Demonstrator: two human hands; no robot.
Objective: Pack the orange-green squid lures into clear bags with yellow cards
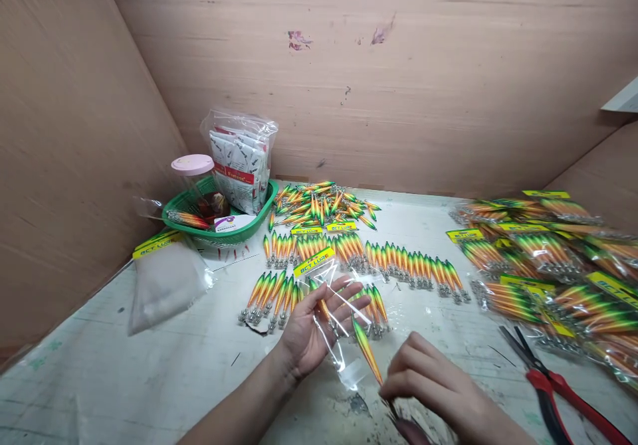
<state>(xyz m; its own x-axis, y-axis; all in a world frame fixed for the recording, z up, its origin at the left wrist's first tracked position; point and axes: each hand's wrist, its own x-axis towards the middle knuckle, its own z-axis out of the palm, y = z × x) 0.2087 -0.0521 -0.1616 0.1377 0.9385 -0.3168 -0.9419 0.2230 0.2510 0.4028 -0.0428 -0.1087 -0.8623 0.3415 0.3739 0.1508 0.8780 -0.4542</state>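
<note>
My left hand (310, 335) is palm up beneath a clear plastic bag (346, 365) with a yellow "BCT LURE" header (314, 262), its thumb on the bag. One orange lure shows by that thumb, seemingly inside the bag. My right hand (423, 372) pinches the hook end of a green, yellow and orange fishing lure (366, 349). The lure's green tip points up-left toward the bag. Beyond the hands, similar lures (413, 266) lie in rows, with a heap of lures (319, 206) behind them.
At the right lie packed bags of lures (543, 246) and red-handled pliers (548, 378). A green basket (234, 236) at the left holds a packet bag (239, 163) and a pink-lidded jar (193, 165). Flat header bags (167, 282) lie before it. Board walls surround the table.
</note>
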